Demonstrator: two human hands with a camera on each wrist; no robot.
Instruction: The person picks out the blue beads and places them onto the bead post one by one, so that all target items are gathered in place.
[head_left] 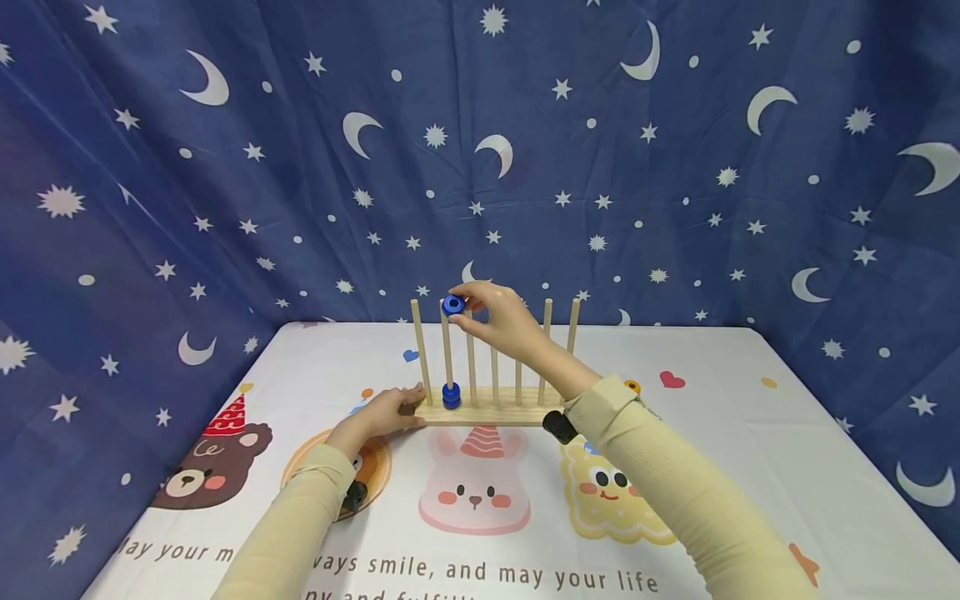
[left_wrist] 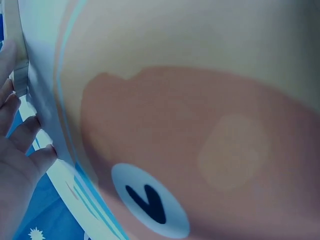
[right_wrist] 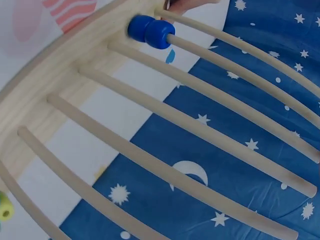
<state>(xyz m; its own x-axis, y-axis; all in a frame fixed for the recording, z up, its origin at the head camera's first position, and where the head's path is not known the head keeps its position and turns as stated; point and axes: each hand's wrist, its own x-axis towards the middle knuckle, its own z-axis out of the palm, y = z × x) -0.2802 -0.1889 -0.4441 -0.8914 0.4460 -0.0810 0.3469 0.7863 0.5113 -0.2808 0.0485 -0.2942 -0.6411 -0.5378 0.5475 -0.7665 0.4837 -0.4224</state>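
Observation:
A wooden peg rack (head_left: pixel 495 413) with several upright pegs stands on the table. My left hand (head_left: pixel 384 412) grips the left end of its base, thumb in front and fingers behind; in the left wrist view that hand (left_wrist: pixel 17 145) shows at the left edge. Thumb and fingertips of my right hand (head_left: pixel 501 320) pinch a blue bead (head_left: pixel 453 312) at the top of the second peg from the left. Two blue beads (right_wrist: pixel 150 31) are stacked at the foot of that peg. The other pegs are bare. The right wrist view does not show the held bead.
A yellow bead (head_left: pixel 632 387) lies beyond my right forearm, partly hidden by the sleeve. The white tablecloth (head_left: pixel 750 467) carries printed cartoon animals and lettering. Behind the table's far edge hangs a dark blue curtain (head_left: pixel 450 75) with moons and stars.

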